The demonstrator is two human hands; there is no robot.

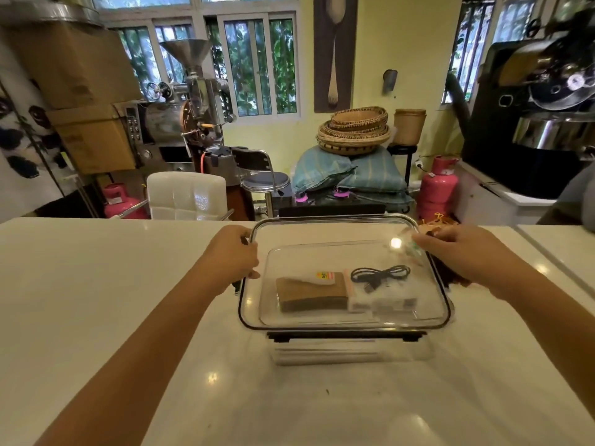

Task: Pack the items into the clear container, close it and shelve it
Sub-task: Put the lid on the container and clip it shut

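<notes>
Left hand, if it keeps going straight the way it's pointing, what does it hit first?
Probably the clear lid's left rim: the left hand points rightward and already seems to touch it.

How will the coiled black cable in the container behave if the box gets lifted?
The black cable looks thin and loosely coiled, so probably floppy and light. It lies loose beside the brown pad, so it will likely slide or uncoil if the clear container tilts.

- Left hand [233, 257], centre of the frame: forearm bare, reaching in from the lower left, fingers curled in a closed grip.
- Right hand [463, 252], right of centre: forearm entering from the right edge, fingers bent, pinching.
</notes>
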